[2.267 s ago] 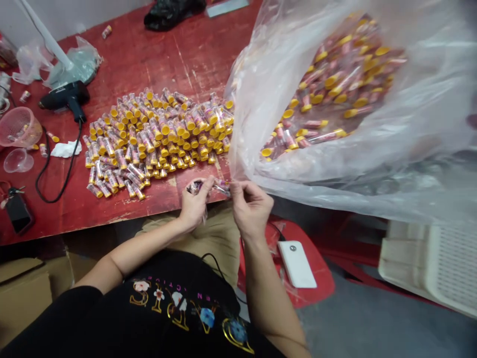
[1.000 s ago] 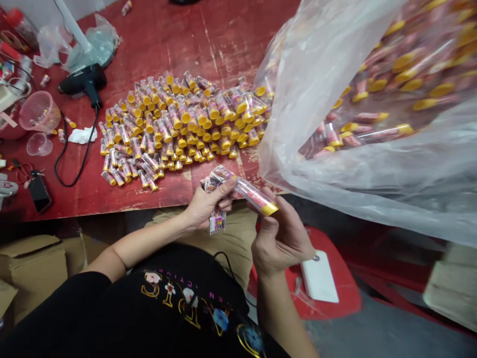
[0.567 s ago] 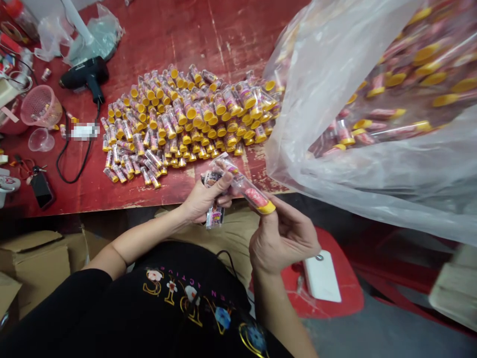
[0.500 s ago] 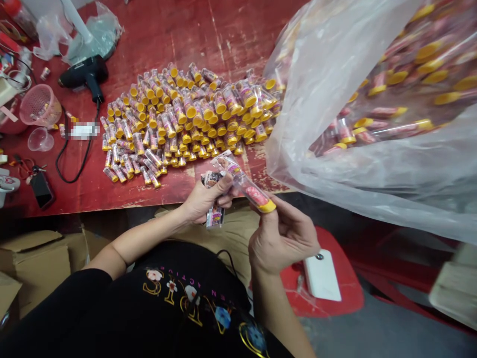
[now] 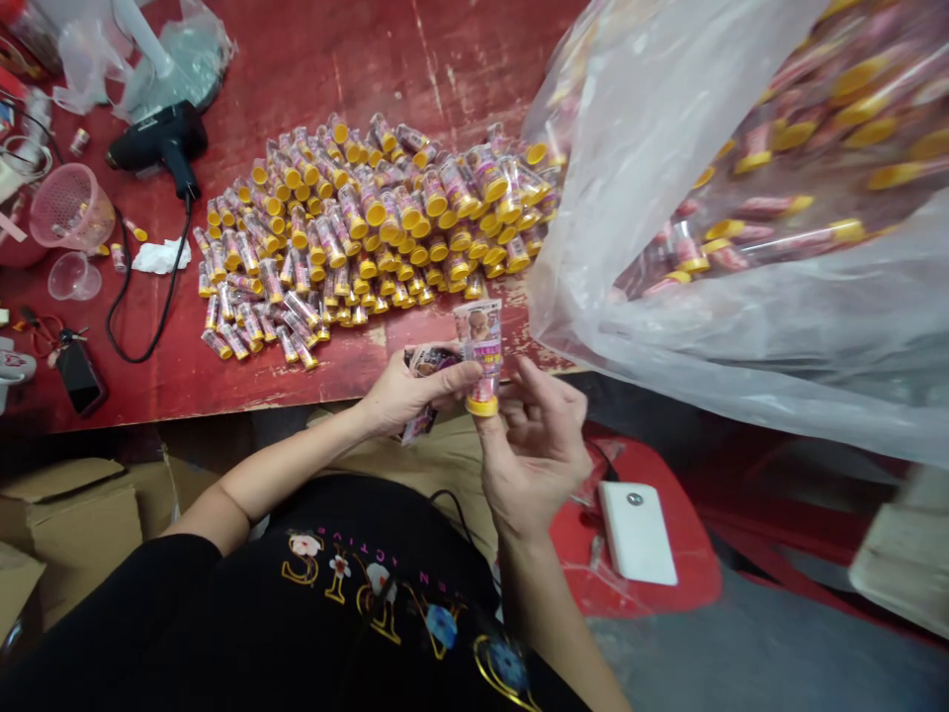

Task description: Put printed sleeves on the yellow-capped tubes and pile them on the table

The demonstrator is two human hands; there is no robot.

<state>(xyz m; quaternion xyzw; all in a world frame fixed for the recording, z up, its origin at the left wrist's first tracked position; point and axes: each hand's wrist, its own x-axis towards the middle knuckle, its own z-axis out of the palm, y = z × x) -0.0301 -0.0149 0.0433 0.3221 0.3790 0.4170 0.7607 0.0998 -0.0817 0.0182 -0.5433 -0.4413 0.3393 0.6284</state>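
Observation:
A small clear tube [image 5: 485, 381] with a yellow cap and pink contents stands upright between my hands, a printed plastic sleeve [image 5: 480, 321] around its upper part. My left hand [image 5: 415, 391] is closed on a bunch of similar flat printed sleeves [image 5: 419, 425], and its thumb presses against the tube's side. My right hand [image 5: 535, 435] has its thumb against the yellow cap and its curled fingers at the tube's right side; part of that contact is hidden. Beyond the hands, a big pile of sleeved yellow-capped tubes [image 5: 371, 232] lies on the red table [image 5: 356, 381].
At right, a large clear plastic bag [image 5: 630, 188] holds many tubes. A black heat gun [image 5: 167, 148] with a looping cord lies left of the pile. Further left are a pink basket [image 5: 72, 208] and a phone [image 5: 80, 376]. A white power bank [image 5: 638, 534] rests on a red stool [image 5: 686, 569].
The tube has gone from slanted to upright and now sits farther into the printed sleeve. My right hand has moved left, towards my left hand. My left thumb now lies across the tube.

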